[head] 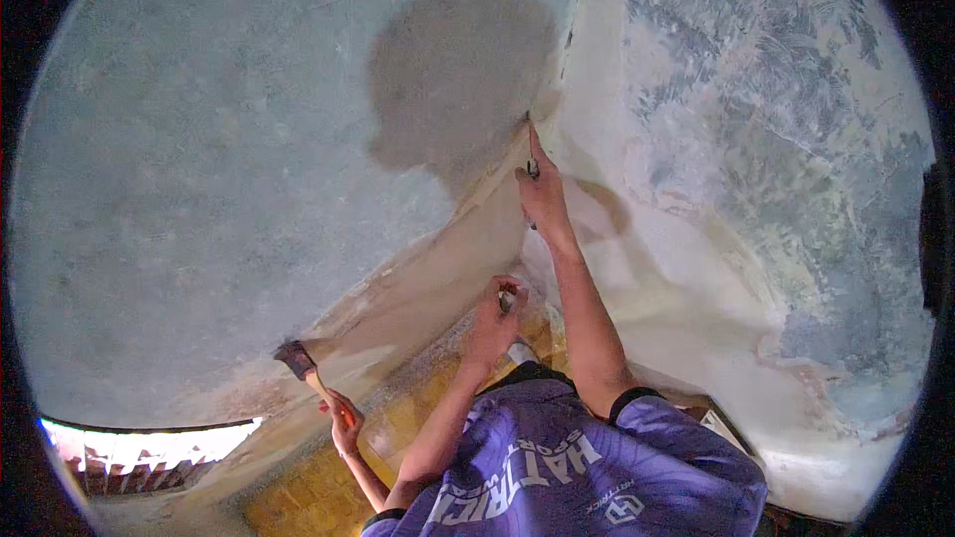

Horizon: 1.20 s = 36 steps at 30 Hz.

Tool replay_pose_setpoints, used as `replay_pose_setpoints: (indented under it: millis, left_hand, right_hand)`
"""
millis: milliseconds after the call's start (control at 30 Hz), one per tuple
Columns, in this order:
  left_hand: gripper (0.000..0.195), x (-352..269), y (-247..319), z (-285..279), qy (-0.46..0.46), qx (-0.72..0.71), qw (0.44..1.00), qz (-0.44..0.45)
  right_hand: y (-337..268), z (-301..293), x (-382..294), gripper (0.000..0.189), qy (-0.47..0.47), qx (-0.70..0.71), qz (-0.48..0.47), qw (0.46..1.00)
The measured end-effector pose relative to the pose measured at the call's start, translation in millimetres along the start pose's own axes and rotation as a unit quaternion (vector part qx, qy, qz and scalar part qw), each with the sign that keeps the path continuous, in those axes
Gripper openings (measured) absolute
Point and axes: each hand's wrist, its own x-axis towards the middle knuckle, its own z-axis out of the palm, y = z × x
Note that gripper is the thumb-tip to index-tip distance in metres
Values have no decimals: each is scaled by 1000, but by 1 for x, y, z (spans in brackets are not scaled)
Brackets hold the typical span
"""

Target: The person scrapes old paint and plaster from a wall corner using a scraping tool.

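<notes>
My right hand (543, 194) is raised to the corner seam where two walls meet. It is shut on a thin hand tool (532, 168), with the index finger extended along it and the tip at the seam. Most of the tool is hidden by the fingers. Lower down, in front of my chest, my left hand (496, 321) curls around a small greyish object (507, 301), whose kind I cannot make out. The blue-grey wall (224, 164) is on the left, edged by a pale bare band (418, 287). A patchy blue-and-white wall (746, 89) rises on the right.
At the lower left another person's hand (345, 421) holds a flat paintbrush (300, 362) with dark bristles against the wall's lower edge. Yellowish flooring (306, 492) shows below. A bright opening (149, 447) lies at far left. A head-shaped shadow (462, 74) falls on the wall.
</notes>
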Motion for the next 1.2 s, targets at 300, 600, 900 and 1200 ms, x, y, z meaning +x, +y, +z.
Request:
replay_pose_setpoints:
  millis: [300,600,900,1200]
  left_hand:
    - [24,0,-2,0,0,-8,1000,27]
    - [22,-5,-8,-1,-12,22,999,33]
    - [22,-2,-4,3,-11,8,1000,8]
    - [22,6,1,7,-9,-5,999,36]
  right_hand:
    - [-10,-2,-5,73,-17,-27,10,999]
    - [-15,-2,1,76,-1,-53,3,999]
    - [31,-1,26,77,44,-72,-94,992]
    - [41,-21,51,61,25,-75,-7,997]
